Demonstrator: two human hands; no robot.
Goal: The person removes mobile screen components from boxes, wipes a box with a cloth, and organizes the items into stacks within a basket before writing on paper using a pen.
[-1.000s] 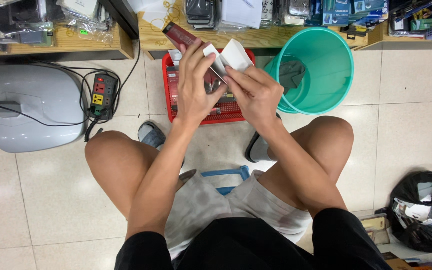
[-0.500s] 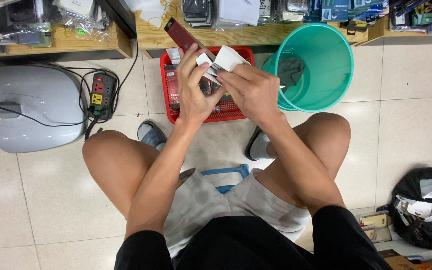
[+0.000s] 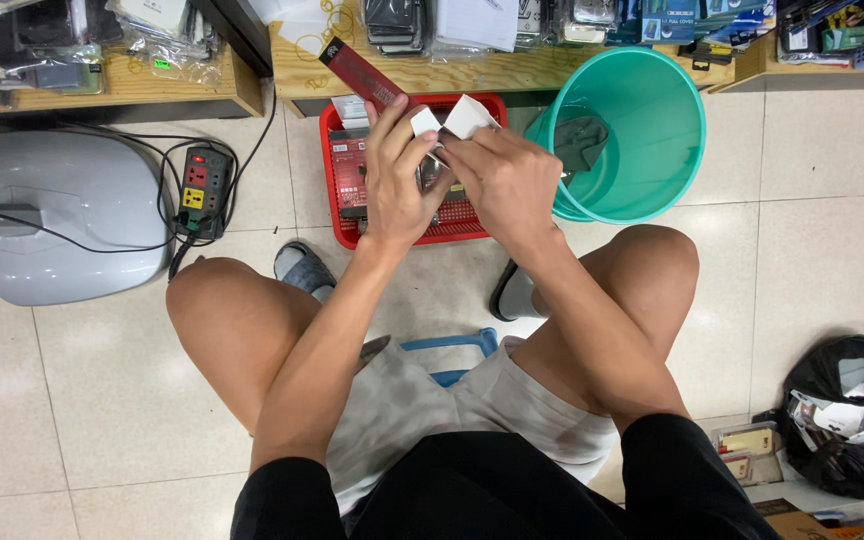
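Above one red basket (image 3: 347, 170), the left hand (image 3: 399, 180) grips one long dark-red box (image 3: 359, 72); the right hand (image 3: 505, 180) pinches its two white flaps (image 3: 469, 114)

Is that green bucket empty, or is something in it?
Not empty: the green bucket stands upright on the floor, and a dark grey crumpled thing lies inside it.

My hands: two, the left hand (image 3: 397, 185) and the right hand (image 3: 507, 185), both closed on one small packet
White flaps I hold: two, on one white packet (image 3: 452, 120)
Long dark red box: one (image 3: 360, 75), in my left hand
Red basket: one (image 3: 337, 185)
Teal bucket: one (image 3: 642, 120)
Power strip: one (image 3: 202, 190)
Grey fan base: one (image 3: 62, 215)
Black bag: one (image 3: 852, 420)
My knees: two
Slippers: two, one by each leg
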